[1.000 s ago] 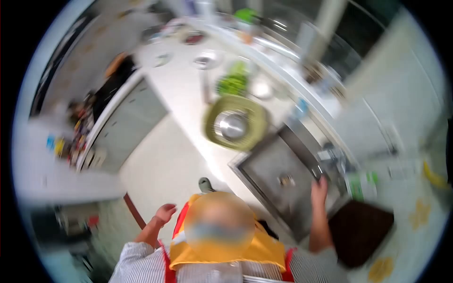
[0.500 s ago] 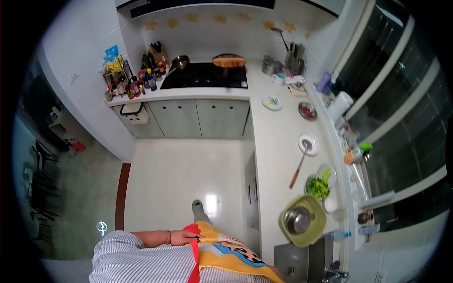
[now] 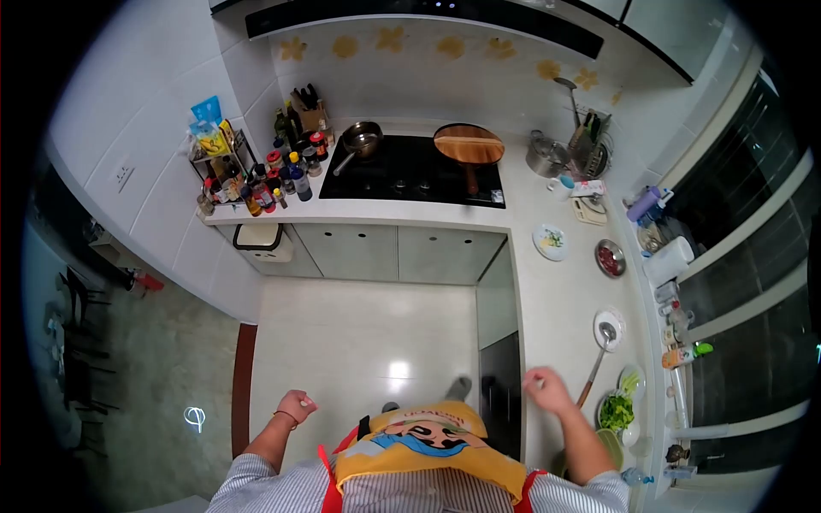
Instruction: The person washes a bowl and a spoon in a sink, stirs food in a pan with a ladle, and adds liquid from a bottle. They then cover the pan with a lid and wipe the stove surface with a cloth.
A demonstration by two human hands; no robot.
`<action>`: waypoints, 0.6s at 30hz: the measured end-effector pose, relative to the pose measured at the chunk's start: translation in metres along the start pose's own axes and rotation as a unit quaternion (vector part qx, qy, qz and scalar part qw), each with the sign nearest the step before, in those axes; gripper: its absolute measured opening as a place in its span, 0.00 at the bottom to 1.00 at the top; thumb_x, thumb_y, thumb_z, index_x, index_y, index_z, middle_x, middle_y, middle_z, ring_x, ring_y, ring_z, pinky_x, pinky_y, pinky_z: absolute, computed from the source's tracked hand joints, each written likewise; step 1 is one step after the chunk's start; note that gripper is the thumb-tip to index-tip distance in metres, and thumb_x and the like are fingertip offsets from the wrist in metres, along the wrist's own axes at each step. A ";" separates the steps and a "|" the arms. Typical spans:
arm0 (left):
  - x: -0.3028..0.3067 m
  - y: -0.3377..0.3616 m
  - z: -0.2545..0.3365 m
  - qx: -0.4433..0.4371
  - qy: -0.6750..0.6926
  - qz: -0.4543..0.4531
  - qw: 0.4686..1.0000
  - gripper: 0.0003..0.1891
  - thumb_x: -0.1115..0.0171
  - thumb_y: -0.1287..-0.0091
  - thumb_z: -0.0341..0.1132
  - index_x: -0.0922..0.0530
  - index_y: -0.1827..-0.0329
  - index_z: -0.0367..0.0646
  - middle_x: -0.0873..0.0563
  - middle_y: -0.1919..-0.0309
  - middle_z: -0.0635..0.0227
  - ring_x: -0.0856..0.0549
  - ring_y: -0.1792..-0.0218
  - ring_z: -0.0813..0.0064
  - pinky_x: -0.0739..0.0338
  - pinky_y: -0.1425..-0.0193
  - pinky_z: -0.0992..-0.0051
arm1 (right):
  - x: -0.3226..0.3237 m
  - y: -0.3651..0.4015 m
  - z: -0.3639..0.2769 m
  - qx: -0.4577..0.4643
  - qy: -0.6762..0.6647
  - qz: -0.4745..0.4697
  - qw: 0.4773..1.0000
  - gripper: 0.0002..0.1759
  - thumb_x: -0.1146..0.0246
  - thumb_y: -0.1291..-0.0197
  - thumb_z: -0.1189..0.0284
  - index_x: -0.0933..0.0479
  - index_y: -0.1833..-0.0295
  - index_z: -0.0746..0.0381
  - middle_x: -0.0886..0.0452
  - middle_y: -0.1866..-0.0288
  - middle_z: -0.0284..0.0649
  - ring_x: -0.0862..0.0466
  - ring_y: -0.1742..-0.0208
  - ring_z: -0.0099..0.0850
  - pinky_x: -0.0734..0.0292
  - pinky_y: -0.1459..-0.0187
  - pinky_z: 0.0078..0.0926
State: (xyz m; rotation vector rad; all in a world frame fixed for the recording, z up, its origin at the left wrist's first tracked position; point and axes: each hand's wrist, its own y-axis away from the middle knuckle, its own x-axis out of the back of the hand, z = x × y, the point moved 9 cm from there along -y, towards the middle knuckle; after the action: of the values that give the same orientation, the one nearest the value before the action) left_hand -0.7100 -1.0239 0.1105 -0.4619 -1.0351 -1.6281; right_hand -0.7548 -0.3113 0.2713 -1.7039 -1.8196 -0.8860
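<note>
My left hand (image 3: 296,405) is held out over the floor beside the apron (image 3: 428,440), its fingers curled in and nothing visible in them. Over the edge of the right-hand counter is my right hand (image 3: 547,389), empty, with fingers loosely bent and a little apart. Nearest to it lies a ladle (image 3: 593,372) with a wooden handle, its bowl on a white plate (image 3: 609,318). Close by stand a bowl of chopped greens (image 3: 616,412) and a green basket (image 3: 610,449), partly hidden by my right arm.
Ahead is a black cooktop (image 3: 393,171) with a saucepan (image 3: 363,137) and a wok under a wooden lid (image 3: 469,144). Sauce bottles (image 3: 298,175) crowd its left. A plate of chopped pieces (image 3: 550,242) and a bowl of red meat (image 3: 610,257) sit on the right counter.
The view has moved closer to the cooktop. My left hand has come off the apron and swung out to the left. My right hand has come into view over the counter edge.
</note>
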 end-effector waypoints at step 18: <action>-0.134 -0.092 0.059 0.409 0.356 0.010 0.840 0.19 0.36 0.28 0.41 0.14 0.43 0.34 0.08 0.54 0.58 0.10 0.61 0.68 0.14 0.53 0.67 | 0.088 -0.892 -0.149 0.213 0.285 0.033 0.934 0.24 0.37 0.34 0.68 0.19 0.32 0.53 0.17 0.35 0.47 0.21 0.32 0.49 0.24 0.32 0.45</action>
State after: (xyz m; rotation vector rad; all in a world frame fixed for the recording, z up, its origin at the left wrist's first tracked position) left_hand -0.7641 -0.8960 0.0072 0.6684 -1.0032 -1.0294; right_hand -1.6598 -0.3707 0.3224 -1.0839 -1.4163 -0.7801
